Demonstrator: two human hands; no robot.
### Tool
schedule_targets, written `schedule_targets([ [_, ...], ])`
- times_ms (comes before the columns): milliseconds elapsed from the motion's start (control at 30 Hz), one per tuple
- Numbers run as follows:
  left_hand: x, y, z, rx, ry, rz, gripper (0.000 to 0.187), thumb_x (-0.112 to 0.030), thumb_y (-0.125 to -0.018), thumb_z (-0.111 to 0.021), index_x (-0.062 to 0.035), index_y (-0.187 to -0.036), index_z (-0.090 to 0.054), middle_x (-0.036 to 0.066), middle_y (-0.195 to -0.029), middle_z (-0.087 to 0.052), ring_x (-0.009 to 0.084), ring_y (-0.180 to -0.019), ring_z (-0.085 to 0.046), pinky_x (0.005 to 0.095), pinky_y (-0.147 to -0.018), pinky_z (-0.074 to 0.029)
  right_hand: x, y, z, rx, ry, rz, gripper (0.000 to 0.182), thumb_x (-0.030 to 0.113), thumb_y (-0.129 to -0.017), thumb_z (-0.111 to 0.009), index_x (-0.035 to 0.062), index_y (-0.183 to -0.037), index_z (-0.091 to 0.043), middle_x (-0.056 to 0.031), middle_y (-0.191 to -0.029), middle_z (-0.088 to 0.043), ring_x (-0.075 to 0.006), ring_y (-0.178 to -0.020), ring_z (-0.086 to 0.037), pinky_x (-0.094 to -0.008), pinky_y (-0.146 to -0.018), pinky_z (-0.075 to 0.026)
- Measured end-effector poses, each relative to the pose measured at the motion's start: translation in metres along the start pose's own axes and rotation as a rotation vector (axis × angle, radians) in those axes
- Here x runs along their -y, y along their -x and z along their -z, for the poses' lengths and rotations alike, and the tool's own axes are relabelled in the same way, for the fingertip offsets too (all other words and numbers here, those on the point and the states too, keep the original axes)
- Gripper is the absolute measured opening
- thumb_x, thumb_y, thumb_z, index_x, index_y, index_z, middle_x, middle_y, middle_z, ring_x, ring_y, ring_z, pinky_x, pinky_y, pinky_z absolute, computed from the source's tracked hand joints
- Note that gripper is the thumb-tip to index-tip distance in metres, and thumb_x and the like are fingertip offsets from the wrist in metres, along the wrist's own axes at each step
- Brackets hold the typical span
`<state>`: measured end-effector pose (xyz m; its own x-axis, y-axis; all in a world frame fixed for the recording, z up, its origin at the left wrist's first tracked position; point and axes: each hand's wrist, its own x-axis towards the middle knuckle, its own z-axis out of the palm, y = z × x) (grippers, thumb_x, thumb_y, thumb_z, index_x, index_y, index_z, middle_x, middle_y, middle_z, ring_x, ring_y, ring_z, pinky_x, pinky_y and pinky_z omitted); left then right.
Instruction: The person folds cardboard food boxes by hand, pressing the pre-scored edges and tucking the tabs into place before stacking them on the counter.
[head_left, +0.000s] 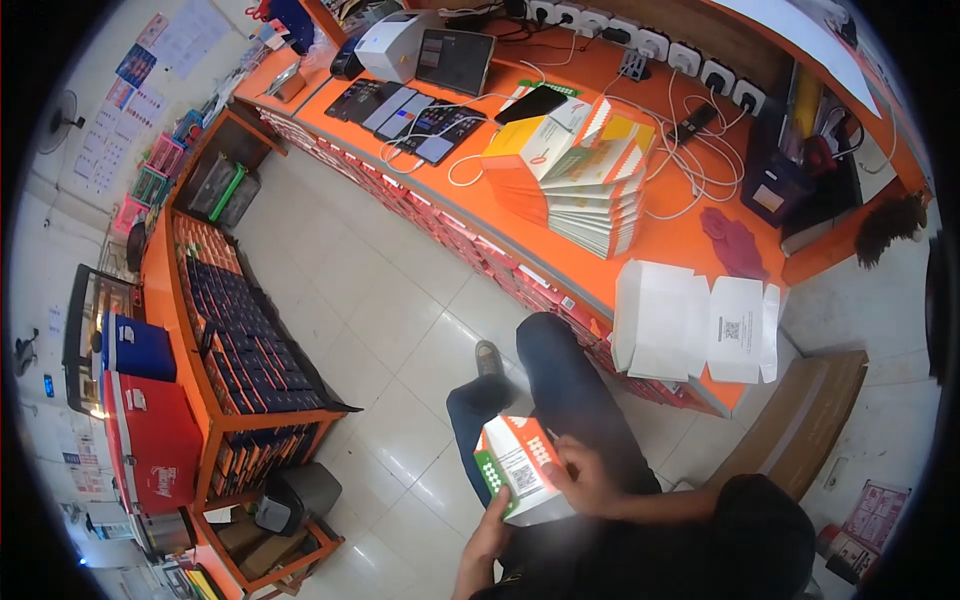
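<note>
Over my lap I hold a small printed carton (518, 470), white with orange and green panels and a QR code. My left hand (488, 530) grips its lower left edge, thumb on the printed face. At the carton's right side, my right hand (585, 480) has its fingers bent against the orange panel, pinching the edge. On the orange counter (590, 275) lies an unfolded carton (695, 320), white inside up, with a QR code. Behind it a fanned stack of flat cartons (585, 175) shows orange, yellow, white and green.
A black phone (530, 105) rests by the stack, among white cables. A pink cloth (733, 243) and a dark bin (785, 185) are at the counter's right. Shelves of boxed goods (240, 320), a red cooler (150, 440) and a large cardboard box (800, 425) stand around me.
</note>
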<state>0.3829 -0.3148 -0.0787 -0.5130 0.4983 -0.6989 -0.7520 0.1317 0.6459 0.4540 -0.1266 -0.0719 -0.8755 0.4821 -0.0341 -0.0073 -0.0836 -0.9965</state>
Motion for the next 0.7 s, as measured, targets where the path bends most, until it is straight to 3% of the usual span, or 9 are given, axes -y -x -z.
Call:
schedule_targets([
  [67,-0.02,0.008,-0.002,0.011,0.145,0.251,0.067,-0.048,-0.096,-0.053,-0.0039,-0.144,-0.041,0.014,-0.142,-0.051,0.0301,-0.13,-0.049,0.0467,-0.108,-0.037,0.001,-0.012,-0.006,-0.05,-0.003,0.149,0.019,0.014,-0.09,-0.065,0.001,-0.08,-0.055,-0.0089,-0.083,-0.053,-0.0139,-0.067,-0.049,-0.0281,-0.062,-0.041],
  [133,-0.034,0.005,0.003,0.071,0.194,0.132,0.063,-0.04,-0.093,-0.056,-0.0039,-0.143,-0.044,0.014,-0.137,-0.056,0.0323,-0.126,-0.054,0.051,-0.108,-0.038,0.002,-0.023,-0.015,-0.048,-0.113,0.268,0.021,0.011,-0.085,-0.067,0.0051,-0.083,-0.047,-0.0111,-0.09,-0.053,-0.0145,-0.066,-0.048,-0.0279,-0.062,-0.041],
  [167,-0.049,0.0,0.002,0.188,0.217,0.082,0.062,-0.038,-0.093,-0.057,-0.0031,-0.143,-0.043,0.014,-0.138,-0.055,0.0325,-0.127,-0.053,0.0511,-0.109,-0.038,0.006,-0.032,-0.015,0.008,-0.14,0.31,0.024,0.013,-0.087,-0.065,0.0028,-0.1,-0.047,-0.0135,-0.097,-0.052,-0.0183,-0.074,-0.051,-0.0318,-0.068,-0.043],
  [200,-0.066,-0.007,0.001,0.305,0.239,0.029,0.062,-0.035,-0.092,-0.058,-0.0023,-0.142,-0.043,0.015,-0.138,-0.055,0.0327,-0.127,-0.053,0.0512,-0.109,-0.038,0.01,-0.047,-0.016,0.011,-0.153,0.315,0.024,0.013,-0.087,-0.065,0.0028,-0.1,-0.047,-0.0135,-0.097,-0.052,-0.0183,-0.074,-0.051,-0.0318,-0.068,-0.043],
  [267,-0.099,-0.03,-0.007,0.352,0.104,-0.159,0.062,-0.031,-0.092,-0.06,0.0003,-0.142,-0.042,0.016,-0.138,-0.055,0.032,-0.127,-0.053,0.0505,-0.111,-0.037,0.021,-0.086,-0.014,-0.095,-0.11,0.598,0.033,0.016,-0.088,-0.064,0.0003,-0.109,-0.044,-0.0165,-0.103,-0.051,-0.023,-0.085,-0.051,-0.0369,-0.077,-0.043],
  [333,-0.141,-0.047,-0.033,0.368,-0.014,-0.29,0.062,-0.029,-0.092,-0.059,0.0023,-0.142,-0.041,0.017,-0.139,-0.053,0.0311,-0.127,-0.053,0.0488,-0.11,-0.038,0.047,-0.119,0.006,-0.13,0.082,0.701,0.044,0.019,-0.088,-0.065,-0.002,-0.118,-0.04,-0.0185,-0.109,-0.049,-0.0271,-0.095,-0.049,-0.0398,-0.083,-0.041],
  [400,-0.18,-0.067,-0.064,0.386,0.032,-0.471,0.058,-0.025,-0.095,-0.058,0.0068,-0.14,-0.04,0.019,-0.136,-0.054,0.0285,-0.125,-0.054,0.0422,-0.108,-0.039,0.078,-0.137,0.023,-0.363,0.295,0.641,0.049,0.02,-0.087,-0.065,-0.0024,-0.122,-0.039,-0.0186,-0.113,-0.048,-0.0272,-0.099,-0.048,-0.0384,-0.085,-0.039],
  [533,-0.255,-0.136,-0.114,0.239,0.0,-0.945,0.053,-0.029,-0.1,-0.049,0.0043,-0.141,-0.041,0.016,-0.14,-0.052,0.0256,-0.126,-0.053,0.0437,-0.107,-0.038,0.095,-0.127,0.091,-0.628,0.303,0.708,0.05,0.019,-0.087,-0.064,-0.0026,-0.124,-0.038,-0.0171,-0.113,-0.047,-0.0249,-0.1,-0.046,-0.0347,-0.086,-0.036],
  [700,-0.321,-0.264,-0.216,-0.035,-0.181,-1.526,0.036,-0.025,-0.1,-0.053,-0.0012,-0.128,-0.052,0.012,-0.124,-0.056,0.022,-0.112,-0.053,0.0386,-0.098,-0.039,0.067,-0.079,0.138,-0.782,0.289,0.679,0.037,0.011,-0.089,-0.058,-0.0007,-0.12,-0.04,-0.0143,-0.11,-0.047,-0.0221,-0.098,-0.045,-0.0344,-0.086,-0.036],
])
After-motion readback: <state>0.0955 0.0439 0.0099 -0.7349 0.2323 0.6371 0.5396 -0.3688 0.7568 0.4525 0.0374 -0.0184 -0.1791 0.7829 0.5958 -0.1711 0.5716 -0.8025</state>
